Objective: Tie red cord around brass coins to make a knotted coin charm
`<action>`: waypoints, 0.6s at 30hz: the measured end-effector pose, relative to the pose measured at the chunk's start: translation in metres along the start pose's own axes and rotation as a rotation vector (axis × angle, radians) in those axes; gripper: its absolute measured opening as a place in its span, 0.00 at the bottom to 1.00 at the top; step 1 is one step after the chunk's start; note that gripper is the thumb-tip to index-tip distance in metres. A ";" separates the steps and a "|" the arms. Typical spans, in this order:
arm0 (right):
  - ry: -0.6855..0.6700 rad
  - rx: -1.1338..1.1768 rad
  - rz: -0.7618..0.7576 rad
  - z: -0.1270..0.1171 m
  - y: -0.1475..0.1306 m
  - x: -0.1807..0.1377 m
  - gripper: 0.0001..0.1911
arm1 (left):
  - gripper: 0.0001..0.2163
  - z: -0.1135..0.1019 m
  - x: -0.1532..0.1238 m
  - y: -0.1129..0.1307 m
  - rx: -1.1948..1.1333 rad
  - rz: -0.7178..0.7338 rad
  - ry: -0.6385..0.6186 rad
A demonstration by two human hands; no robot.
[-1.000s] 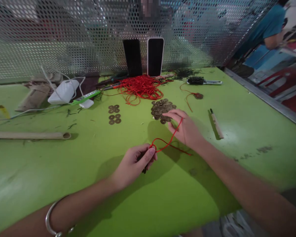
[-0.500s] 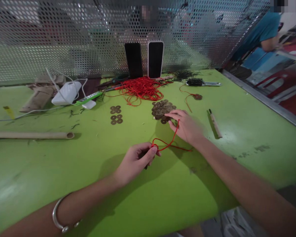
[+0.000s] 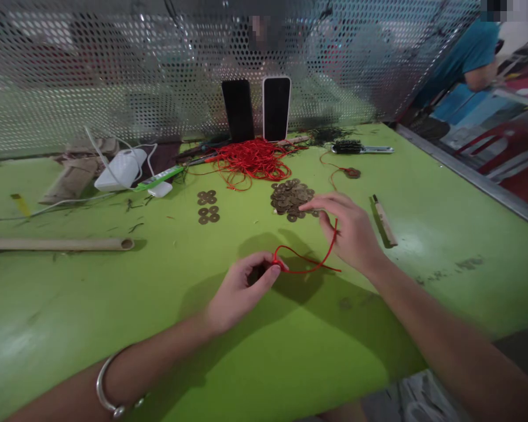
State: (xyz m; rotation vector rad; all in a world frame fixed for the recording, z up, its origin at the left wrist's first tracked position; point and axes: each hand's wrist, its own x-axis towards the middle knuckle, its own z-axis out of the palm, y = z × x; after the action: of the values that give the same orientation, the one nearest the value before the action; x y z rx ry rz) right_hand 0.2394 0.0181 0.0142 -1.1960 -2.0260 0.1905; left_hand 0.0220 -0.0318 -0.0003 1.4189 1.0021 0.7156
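My left hand [image 3: 246, 287] is closed, its thumb and index finger pinching a looped red cord [image 3: 308, 271] near the front middle. Anything deeper in that palm is in shadow and cannot be made out. From the pinch, one strand curves up to my right hand [image 3: 349, 228], which has the cord caught among its curled fingers while the index finger stretches out. A second strand ends loose to the right. Just beyond the right fingertips lies a heap of brown holed coins [image 3: 290, 198]. Two small groups of similar coins [image 3: 208, 214] lie flat to its left.
Behind the coins is a tangled pile of red cord [image 3: 255, 158], with two phones [image 3: 276, 108] propped upright. A hairbrush [image 3: 363, 147], a corded coin piece [image 3: 352, 173] and a wooden-handled tool [image 3: 385, 221] lie right. On the left are a bamboo tube [image 3: 57, 243] and white charger [image 3: 122, 169].
My right hand has moved right and slightly back from the coin heap, drawing the cord strand along with it. The left hand stays nearly in place, turned slightly.
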 end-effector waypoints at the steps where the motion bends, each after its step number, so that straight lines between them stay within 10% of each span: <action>1: 0.002 0.024 -0.006 -0.003 -0.004 -0.001 0.19 | 0.12 0.000 0.000 0.000 0.004 0.005 0.009; 12: 0.122 0.148 -0.007 -0.018 -0.026 -0.005 0.11 | 0.12 0.000 0.000 -0.001 0.059 0.000 0.052; 18: -0.384 0.243 -0.079 0.000 -0.024 -0.006 0.14 | 0.11 -0.003 0.000 -0.002 -0.059 0.013 0.027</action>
State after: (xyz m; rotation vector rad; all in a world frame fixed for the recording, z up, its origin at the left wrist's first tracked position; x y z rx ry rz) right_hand 0.2245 0.0005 0.0222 -0.9789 -2.2931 0.6504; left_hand 0.0188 -0.0300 -0.0020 1.3690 0.9865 0.7695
